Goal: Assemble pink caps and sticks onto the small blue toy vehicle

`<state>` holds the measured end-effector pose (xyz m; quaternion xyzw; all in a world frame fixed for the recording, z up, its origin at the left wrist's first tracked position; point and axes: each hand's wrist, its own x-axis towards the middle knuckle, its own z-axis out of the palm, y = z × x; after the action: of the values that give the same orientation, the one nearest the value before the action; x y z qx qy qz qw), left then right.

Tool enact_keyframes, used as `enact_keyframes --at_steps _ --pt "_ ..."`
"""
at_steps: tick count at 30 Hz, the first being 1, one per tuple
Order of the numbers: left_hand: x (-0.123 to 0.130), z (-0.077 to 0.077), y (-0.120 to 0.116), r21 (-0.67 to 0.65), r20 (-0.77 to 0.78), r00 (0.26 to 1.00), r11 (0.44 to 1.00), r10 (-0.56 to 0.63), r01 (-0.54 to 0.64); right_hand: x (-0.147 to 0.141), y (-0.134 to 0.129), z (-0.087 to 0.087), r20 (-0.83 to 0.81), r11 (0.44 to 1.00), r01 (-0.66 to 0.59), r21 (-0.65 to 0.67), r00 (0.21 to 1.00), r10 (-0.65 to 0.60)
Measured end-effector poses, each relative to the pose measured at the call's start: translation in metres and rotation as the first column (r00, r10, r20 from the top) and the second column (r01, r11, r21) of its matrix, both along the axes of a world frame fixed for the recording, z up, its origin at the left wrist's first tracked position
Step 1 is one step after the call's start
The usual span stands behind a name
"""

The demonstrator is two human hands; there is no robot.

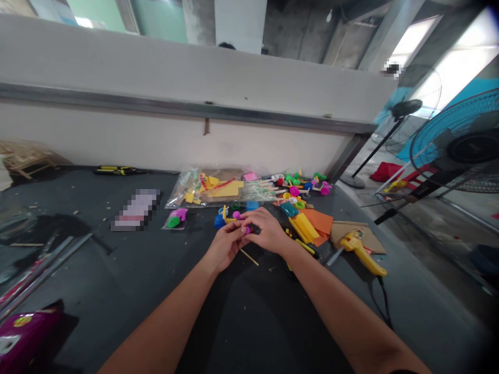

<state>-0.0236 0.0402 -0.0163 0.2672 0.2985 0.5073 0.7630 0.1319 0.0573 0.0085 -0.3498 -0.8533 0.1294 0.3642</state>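
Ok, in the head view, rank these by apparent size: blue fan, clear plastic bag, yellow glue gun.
Blue fan, clear plastic bag, yellow glue gun. The fan is nearer the camera, so its lead is unsure.

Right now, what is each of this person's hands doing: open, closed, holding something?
Left hand: closed, holding a small magenta plastic piece.
Right hand: closed, seemingly on the same piece; its fingers partly hide it.

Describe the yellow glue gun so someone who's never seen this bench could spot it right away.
On the dark workbench, look toward the right end, nearest the blue-caged pedestal fan. The yellow hot glue gun lies there partly on brown cardboard, just right of the orange paper. Unlike the colourful craft pieces beside it, it trails a black cord.
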Motion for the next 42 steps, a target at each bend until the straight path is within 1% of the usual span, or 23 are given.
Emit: enact_keyframes --at_steps 7,13,17,23,26,31,35,42 --pt "0.0007 -0.0001 0.001 -0.014 -0.002 1.0 0.999 0.029 -0.029 0.002 0.0012 0.0015 0.015 0.999 -0.017 0.034 1.0 0.017" --pt "0.0002 -0.0003 0.0005 -0.007 -0.006 1.0 1.0 0.01 -0.01 0.0002 -0.0002 0.0002 0.004 1.0 0.01 0.017 1.0 -0.01" --pt "0.0004 -0.0015 0.0009 -0.01 -0.011 1.0 1.0 0.021 -0.021 0.001 -0.0005 0.0023 0.032 1.0 -0.014 0.025 0.999 0.014" --pt "0.0009 0.0032 0.0004 -0.034 0.012 0.999 0.999 0.037 -0.037 0.0024 0.0011 0.0011 -0.005 0.999 0.015 0.04 1.0 -0.015" --pt "0.0002 0.0039 0.0002 -0.037 0.01 1.0 0.999 0.025 -0.024 0.0019 0.0006 0.0005 -0.01 0.999 0.035 0.03 0.999 -0.035" --pt "-0.0018 0.0019 0.0004 -0.034 0.025 1.0 0.999 0.0 0.001 0.001 0.0003 0.0015 -0.029 1.0 -0.002 0.03 1.0 0.003" --pt "-0.0018 0.0011 0.0005 -0.048 0.023 0.999 0.999 -0.022 0.023 0.0009 0.0008 0.0012 -0.047 0.999 0.006 0.039 0.999 -0.004" --pt "0.002 -0.0011 0.0004 -0.015 -0.023 0.999 0.999 -0.031 0.031 0.002 0.0009 0.0007 0.038 0.994 0.051 0.098 0.998 -0.055"
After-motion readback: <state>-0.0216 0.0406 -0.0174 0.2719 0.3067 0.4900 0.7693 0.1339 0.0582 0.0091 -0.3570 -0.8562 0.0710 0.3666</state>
